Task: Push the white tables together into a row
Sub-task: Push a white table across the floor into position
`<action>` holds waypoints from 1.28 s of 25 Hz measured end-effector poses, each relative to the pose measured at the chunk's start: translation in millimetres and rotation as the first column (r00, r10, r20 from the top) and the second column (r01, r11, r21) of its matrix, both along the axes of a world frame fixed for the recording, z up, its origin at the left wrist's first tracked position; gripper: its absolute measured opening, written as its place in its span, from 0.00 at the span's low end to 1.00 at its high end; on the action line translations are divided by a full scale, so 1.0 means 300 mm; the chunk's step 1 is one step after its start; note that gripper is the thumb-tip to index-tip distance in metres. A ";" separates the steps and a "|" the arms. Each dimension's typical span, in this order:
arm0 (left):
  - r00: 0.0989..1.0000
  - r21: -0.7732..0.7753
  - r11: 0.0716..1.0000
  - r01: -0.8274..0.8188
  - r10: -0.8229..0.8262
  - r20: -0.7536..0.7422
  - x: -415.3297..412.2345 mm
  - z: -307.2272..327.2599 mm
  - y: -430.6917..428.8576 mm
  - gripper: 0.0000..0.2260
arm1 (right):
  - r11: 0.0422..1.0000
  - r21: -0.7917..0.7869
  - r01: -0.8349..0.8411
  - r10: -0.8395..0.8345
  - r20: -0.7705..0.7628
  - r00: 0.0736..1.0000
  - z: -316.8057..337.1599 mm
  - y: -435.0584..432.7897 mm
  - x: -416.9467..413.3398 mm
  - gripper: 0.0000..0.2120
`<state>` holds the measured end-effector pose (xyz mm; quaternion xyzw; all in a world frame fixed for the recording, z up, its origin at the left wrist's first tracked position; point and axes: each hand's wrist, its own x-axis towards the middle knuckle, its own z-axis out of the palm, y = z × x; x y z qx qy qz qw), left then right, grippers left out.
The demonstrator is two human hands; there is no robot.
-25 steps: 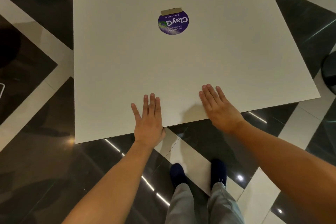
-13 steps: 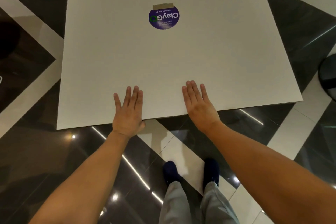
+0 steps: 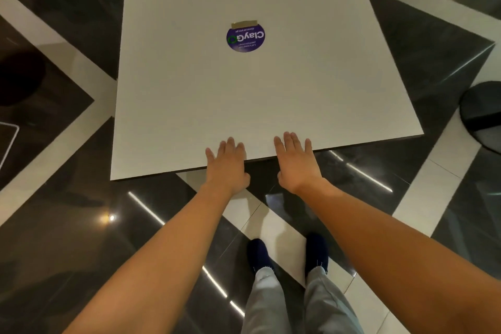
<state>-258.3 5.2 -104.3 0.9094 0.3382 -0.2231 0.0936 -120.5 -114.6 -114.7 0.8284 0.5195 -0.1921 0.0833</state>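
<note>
The white table [image 3: 244, 95] fills the floor ahead of us, no second table in view. Our left hand [image 3: 226, 168] and right hand [image 3: 294, 164] lie flat and open on its near edge, gripping nothing, placed to shove it forward. A sticker [image 3: 245, 37] marks its middle.

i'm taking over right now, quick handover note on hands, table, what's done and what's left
Left hand: open, flat, fingers on the near edge of the white table.
Right hand: open, flat, beside the left on the same edge.
Table: straight ahead, a round purple sticker near its middle; nothing else on it.
Done: hands are placed to push. No second white table is in view, so no row is visible.
Left: push this table forward to its neighbour, then line the edges up.
</note>
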 end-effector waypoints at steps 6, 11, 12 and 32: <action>0.986 -0.119 0.983 0.138 -0.148 -0.077 0.027 0.180 -0.146 0.32 | 0.988 -0.045 0.147 -0.149 -0.045 0.988 0.194 -0.265 0.014 0.42; 0.965 -0.163 0.952 0.261 -0.256 0.051 0.133 0.300 -0.356 0.33 | 0.951 -0.040 0.308 -0.309 -0.050 0.950 0.281 -0.553 0.057 0.41; 0.961 -0.163 0.947 0.277 -0.271 0.058 0.155 0.312 -0.397 0.33 | 0.940 -0.036 0.339 -0.340 -0.060 0.938 0.284 -0.602 0.067 0.41; 0.623 -0.110 0.614 0.782 -0.778 0.088 1.011 0.412 -1.487 0.33 | 0.597 0.038 0.801 -0.799 -0.062 0.598 0.351 -1.741 0.518 0.38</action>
